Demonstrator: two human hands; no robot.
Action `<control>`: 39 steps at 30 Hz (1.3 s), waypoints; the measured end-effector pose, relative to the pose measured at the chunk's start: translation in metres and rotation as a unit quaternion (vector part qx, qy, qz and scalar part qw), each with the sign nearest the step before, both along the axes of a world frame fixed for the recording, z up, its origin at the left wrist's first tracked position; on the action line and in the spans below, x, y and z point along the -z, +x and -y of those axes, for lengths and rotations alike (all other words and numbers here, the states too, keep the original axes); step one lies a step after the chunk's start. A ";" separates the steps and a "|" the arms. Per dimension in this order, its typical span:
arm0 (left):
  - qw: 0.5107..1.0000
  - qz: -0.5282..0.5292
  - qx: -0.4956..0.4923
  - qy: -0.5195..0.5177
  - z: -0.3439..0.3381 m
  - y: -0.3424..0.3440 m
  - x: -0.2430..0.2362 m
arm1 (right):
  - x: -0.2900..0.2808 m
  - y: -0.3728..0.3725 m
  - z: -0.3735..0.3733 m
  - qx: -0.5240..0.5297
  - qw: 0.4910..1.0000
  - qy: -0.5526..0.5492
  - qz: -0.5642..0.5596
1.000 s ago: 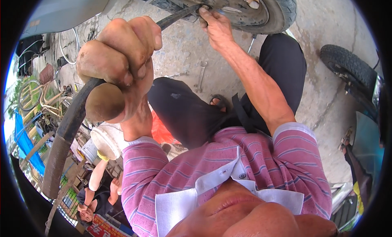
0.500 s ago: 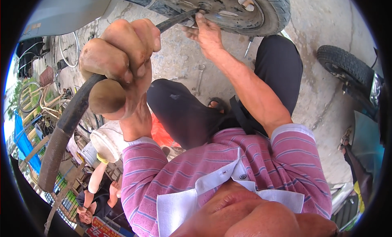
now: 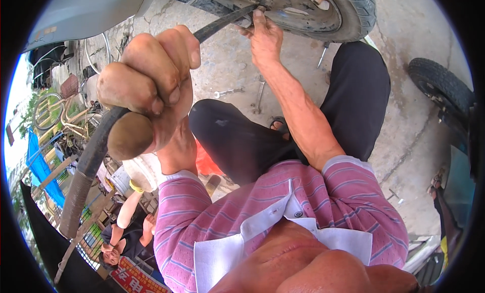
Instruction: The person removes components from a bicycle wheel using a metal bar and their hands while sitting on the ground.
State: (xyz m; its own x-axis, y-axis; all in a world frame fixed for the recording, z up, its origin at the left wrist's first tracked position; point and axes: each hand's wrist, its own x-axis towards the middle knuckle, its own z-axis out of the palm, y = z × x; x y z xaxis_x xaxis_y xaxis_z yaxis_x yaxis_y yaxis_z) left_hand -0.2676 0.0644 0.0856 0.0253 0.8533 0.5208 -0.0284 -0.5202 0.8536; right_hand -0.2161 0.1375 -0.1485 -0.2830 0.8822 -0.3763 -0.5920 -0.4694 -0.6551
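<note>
My left hand (image 3: 144, 86) is closed in a fist round a long dark bar (image 3: 81, 184), whose ridged, worn grip end sticks out toward the lower left. The bar slants up and away to the hub (image 3: 262, 1) of a dusty wheel (image 3: 356, 13) with a black tyre. At that far end my right hand (image 3: 268, 43) is closed, thumb pressed beside the bar's tip and fingers bent under it. What exactly the tip fits onto is hidden by the thumb and shadow.
Two wrenches, one an open-ended wrench (image 3: 228, 93) and the other a longer wrench (image 3: 259, 94), lie on the concrete. A screwdriver (image 3: 322, 56) is by the tyre. Another vehicle's wheel (image 3: 439, 83) stands at right. A person (image 3: 126, 225) sits at lower left near bicycles and a white bucket (image 3: 141, 172).
The wheel, my right hand and the bar's far end show slightly farther right in the picture. My left hand keeps its hold, with the bar's grip end a little farther right.
</note>
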 end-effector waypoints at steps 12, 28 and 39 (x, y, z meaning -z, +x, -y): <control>1.000 -0.003 -0.020 0.020 0.009 0.001 0.004 | -0.001 0.008 -0.004 -0.056 0.997 -0.023 -0.037; 1.000 0.012 -0.004 -0.002 0.012 -0.011 0.002 | 0.007 -0.005 0.006 0.005 1.000 0.015 -0.007; 1.000 0.015 0.018 -0.005 0.004 -0.015 -0.001 | 0.012 0.002 -0.001 -0.014 0.996 -0.039 -0.079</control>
State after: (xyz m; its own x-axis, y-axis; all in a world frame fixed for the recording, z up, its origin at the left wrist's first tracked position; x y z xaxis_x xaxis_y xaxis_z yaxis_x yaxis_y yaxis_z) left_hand -0.2827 0.0607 0.0861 0.0411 0.8571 0.5135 -0.0719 -0.5101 0.8571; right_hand -0.2141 0.1385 -0.1602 -0.3690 0.8430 -0.3915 -0.6708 -0.5331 -0.5156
